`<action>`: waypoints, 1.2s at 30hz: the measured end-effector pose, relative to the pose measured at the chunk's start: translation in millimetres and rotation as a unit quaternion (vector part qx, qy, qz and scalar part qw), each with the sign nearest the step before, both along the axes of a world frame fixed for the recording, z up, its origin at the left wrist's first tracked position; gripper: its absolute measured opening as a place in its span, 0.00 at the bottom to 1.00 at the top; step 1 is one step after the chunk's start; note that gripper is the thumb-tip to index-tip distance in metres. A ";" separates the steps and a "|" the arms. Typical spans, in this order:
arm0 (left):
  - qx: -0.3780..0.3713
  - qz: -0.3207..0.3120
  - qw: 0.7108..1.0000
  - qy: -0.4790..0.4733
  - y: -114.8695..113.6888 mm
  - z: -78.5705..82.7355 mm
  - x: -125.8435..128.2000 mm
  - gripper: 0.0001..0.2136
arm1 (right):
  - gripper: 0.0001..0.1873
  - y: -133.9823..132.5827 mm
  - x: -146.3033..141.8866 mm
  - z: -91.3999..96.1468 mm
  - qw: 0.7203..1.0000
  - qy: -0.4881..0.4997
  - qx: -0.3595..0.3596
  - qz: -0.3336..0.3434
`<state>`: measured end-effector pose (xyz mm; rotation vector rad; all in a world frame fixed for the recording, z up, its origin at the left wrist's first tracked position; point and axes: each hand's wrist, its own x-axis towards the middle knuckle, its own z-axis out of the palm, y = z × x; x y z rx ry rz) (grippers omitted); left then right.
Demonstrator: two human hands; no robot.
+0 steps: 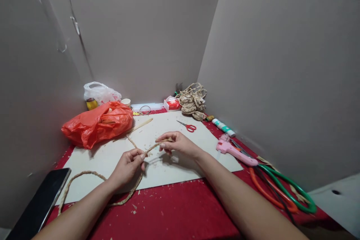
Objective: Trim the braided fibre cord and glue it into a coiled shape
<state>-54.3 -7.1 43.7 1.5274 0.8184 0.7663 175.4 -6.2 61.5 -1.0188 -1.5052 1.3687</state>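
Note:
A tan braided straw rope [153, 147] stretches between my two hands over a white board [180, 172]. My left hand [129, 163] pinches it between thumb and fingers. My right hand [176, 143], a little farther right and higher, is closed on the rope near its end. From the left hand one length runs up toward the red bag, and another hangs down, loops under my left forearm and curves across the board's left side. Red-handled scissors [189, 126] lie beyond my right hand, apart from it. Small straw scraps are scattered around.
A red plastic bag [98, 123] sits at the left, with a phone [42, 198] nearer me. Coiled straw braids [191, 101] stand at the back. A pink glue gun [236, 152], a white-green tube [223, 127] and large green-handled shears [287, 187] lie along the right wall.

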 end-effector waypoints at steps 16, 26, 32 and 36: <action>0.038 -0.024 0.997 0.070 -13.4 5.1 8.6 0.21 | 0.18 0.6 -29.3 -21.6 0.982 0.141 -0.012 -0.128; -0.009 -0.022 0.999 0.048 -17.7 -1.5 5.0 0.17 | 0.16 -1.4 -21.8 -16.5 0.991 0.085 -0.013 -0.101; -0.052 -0.002 0.998 -0.040 -17.7 2.3 8.5 0.18 | 0.17 -8.8 -31.8 -20.4 0.997 0.053 -0.013 -0.060; -0.132 0.011 0.988 -0.073 -17.9 4.4 11.1 0.18 | 0.16 -13.0 -36.5 -18.4 0.997 0.057 -0.003 -0.055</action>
